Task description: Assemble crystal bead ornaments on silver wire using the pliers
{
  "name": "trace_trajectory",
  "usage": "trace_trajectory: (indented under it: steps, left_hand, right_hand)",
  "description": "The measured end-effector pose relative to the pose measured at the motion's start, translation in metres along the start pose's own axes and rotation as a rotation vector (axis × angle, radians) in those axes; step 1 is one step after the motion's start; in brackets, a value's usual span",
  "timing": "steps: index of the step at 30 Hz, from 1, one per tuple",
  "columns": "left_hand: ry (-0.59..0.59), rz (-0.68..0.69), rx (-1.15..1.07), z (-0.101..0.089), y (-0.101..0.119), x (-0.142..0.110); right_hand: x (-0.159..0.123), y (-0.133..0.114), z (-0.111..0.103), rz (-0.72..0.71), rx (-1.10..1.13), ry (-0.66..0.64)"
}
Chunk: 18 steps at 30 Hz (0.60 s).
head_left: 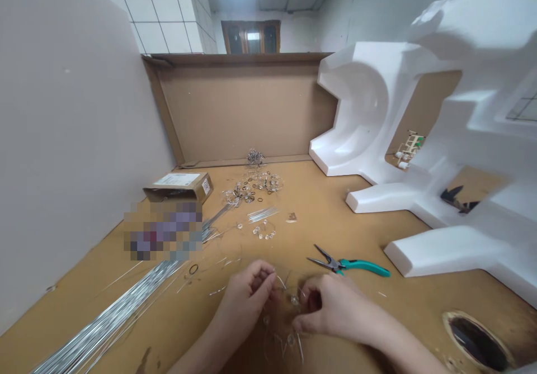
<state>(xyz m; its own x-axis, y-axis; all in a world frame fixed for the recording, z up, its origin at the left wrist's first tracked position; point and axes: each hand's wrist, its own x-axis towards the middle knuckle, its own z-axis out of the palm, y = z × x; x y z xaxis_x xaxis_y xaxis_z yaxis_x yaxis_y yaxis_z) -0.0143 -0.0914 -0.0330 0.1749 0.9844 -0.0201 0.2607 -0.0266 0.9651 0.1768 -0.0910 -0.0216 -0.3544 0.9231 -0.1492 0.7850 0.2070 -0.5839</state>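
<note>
My left hand is closed in a pinch, with a thin pale wire at its fingertips. To its right, my right hand has curled fingers at the same beaded wire; its thumb sits a little apart from the index finger, and motion smears it somewhat. Clear round beads hang on the wire between the hands, and another bead dangles lower down. Just beyond my right hand lie long-nose pliers with teal handles, their jaws apart. A loose ring of clear beads rests farther up the table.
A bundle of long metal wires runs along the left, near a small cardboard box and a blurred-out patch. Piles of beaded wire pieces lie toward the back. White foam packaging borders the right; a dark hole is at lower right.
</note>
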Motion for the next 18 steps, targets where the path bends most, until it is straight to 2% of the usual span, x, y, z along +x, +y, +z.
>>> trace_trajectory:
  steps: [8, 12, 18]
  left_hand:
    - [-0.045, 0.042, -0.039, -0.002, -0.005, -0.001]
    - [-0.108, 0.137, 0.130, -0.004, -0.002, -0.003]
    - [-0.116, 0.228, 0.295, -0.006, 0.002, -0.002]
  right_hand:
    - [0.014, 0.009, 0.015, -0.015, 0.109, 0.084]
    - [0.018, 0.014, 0.016, -0.027, 0.156, 0.091]
    - [0.019, 0.014, 0.018, -0.039, 0.208, 0.102]
